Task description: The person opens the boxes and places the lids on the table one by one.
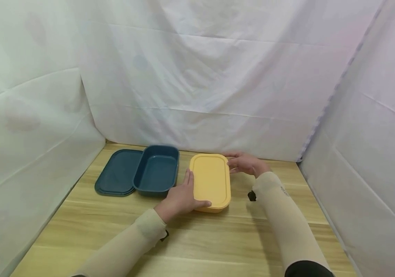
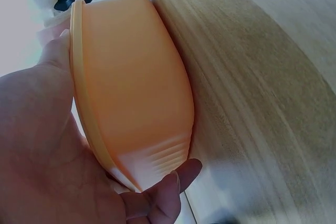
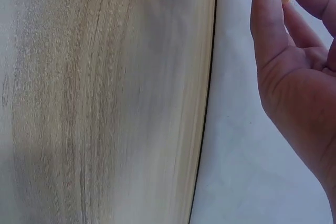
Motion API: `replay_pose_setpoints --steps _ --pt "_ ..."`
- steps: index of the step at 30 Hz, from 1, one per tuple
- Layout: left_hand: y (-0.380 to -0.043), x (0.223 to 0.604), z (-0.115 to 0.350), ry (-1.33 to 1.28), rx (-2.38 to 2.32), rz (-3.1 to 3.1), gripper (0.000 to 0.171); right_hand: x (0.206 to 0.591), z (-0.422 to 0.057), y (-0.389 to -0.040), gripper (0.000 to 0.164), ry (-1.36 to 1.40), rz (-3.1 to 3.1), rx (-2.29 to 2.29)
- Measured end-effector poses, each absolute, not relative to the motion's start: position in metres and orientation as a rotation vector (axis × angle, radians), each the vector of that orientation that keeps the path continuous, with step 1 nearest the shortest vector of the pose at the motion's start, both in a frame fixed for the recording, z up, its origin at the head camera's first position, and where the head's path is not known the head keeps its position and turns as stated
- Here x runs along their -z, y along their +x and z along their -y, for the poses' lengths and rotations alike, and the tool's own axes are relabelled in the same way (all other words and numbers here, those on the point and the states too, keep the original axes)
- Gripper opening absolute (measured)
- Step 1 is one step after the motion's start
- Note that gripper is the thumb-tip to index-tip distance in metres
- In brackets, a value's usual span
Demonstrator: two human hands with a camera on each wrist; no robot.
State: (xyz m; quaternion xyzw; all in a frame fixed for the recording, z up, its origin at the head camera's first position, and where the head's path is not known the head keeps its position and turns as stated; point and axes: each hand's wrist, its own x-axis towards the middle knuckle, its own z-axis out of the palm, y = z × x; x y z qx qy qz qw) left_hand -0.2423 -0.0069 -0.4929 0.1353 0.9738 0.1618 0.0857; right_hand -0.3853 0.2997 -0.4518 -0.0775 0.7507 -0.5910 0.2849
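Note:
A yellow food container with a matching yellow lid on it stands on the wooden table. My left hand holds it at the near left, thumb at the front edge and fingers along the left side. In the left wrist view the container's ribbed wall lies between thumb and curled fingers. My right hand holds the far right corner by the lid's edge. The right wrist view shows that hand's fingers against the container; only a small part of it is visible there.
Left of the yellow container stands an uncovered dark blue container with nothing inside. Its flat dark blue lid lies beside it, farther left. White cloth hangs behind the wooden table and along both sides.

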Motion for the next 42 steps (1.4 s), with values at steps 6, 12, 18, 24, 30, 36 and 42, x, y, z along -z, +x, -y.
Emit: replay_pose_setpoints --steps 6,12,18,24,30,36,42 --pt "-0.240 0.492 0.007 0.397 -0.505 -2.903 0.147 0.453 -0.294 -0.383 0.056 -0.184 -2.027 1.603" --pt "-0.239 0.494 0.008 0.405 -0.510 -2.907 0.147 0.455 -0.292 -0.382 0.055 -0.166 -2.037 1.612" --pt "-0.241 0.494 0.011 0.419 -0.523 -2.913 0.148 0.458 -0.291 -0.383 0.058 -0.137 -2.021 1.669" --pt "-0.243 0.491 0.013 0.441 -0.526 -2.914 0.146 0.460 -0.289 -0.380 0.058 -0.109 -1.966 1.758" --pt "-0.242 0.492 0.014 0.474 -0.562 -2.920 0.144 0.460 -0.290 -0.379 0.061 -0.121 -1.948 1.788" --pt "-0.241 0.492 0.016 0.514 -0.599 -2.955 0.141 0.460 -0.293 -0.378 0.060 -0.118 -1.967 1.819" --pt "-0.242 0.491 0.017 0.541 -0.650 -2.993 0.140 0.463 -0.307 -0.380 0.060 -0.130 -1.975 1.844"
